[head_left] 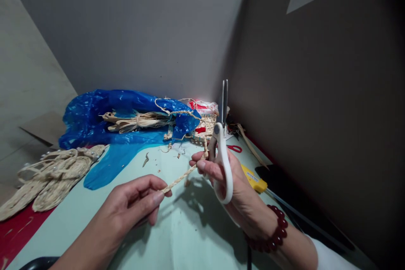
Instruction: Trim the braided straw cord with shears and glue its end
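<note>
My left hand (134, 202) pinches the near end of a thin braided straw cord (180, 179) between thumb and fingers. My right hand (224, 177) holds white-handled scissors (223, 152), blades shut and pointing up, and its fingers also pinch the same cord farther along. The cord stretches taut between both hands, then runs up and back toward a small woven straw piece (202, 133). A dark red bead bracelet (272, 236) sits on my right wrist.
A blue plastic bag (95, 118) with a tied bundle of straw (139, 121) lies at the back of the pale green table (190, 236). Woven straw sandals (50, 177) rest at left. A yellow utility knife (255, 179), small red scissors (234, 148) and straw scraps lie near the dark wall on the right.
</note>
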`<state>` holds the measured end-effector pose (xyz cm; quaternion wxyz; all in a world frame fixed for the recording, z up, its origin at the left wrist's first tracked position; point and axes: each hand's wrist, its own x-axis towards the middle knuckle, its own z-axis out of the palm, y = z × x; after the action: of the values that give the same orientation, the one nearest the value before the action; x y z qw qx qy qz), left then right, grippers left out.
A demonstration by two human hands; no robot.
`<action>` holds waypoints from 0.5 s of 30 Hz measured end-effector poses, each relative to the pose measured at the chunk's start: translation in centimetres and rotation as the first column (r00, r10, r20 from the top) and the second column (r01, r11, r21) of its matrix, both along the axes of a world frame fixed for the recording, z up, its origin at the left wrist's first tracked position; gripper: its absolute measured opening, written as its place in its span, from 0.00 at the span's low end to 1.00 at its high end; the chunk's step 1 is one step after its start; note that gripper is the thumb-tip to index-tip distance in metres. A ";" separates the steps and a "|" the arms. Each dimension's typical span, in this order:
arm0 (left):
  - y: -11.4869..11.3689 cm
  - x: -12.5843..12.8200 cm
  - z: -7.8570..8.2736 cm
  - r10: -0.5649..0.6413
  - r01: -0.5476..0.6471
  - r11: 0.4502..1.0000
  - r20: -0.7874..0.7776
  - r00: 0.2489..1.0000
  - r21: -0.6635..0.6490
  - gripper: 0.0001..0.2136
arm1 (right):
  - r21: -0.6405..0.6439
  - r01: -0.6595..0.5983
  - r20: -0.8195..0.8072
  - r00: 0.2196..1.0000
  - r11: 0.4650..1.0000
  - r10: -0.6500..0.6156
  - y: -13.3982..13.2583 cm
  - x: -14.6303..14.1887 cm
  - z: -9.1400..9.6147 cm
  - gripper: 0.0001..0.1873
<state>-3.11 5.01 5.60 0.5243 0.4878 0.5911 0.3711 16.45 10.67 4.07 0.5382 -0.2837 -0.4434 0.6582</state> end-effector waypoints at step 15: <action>-0.4 -0.3 0.2 -0.112 0.112 0.994 -0.010 0.994 -0.011 0.14 | 0.013 0.018 -0.016 1.000 1.000 -0.018 0.2 0.1 0.0 0.15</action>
<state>-3.42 4.64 5.77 0.5438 0.5192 0.5676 0.3356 16.59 10.92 4.09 0.5493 -0.2789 -0.4409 0.6528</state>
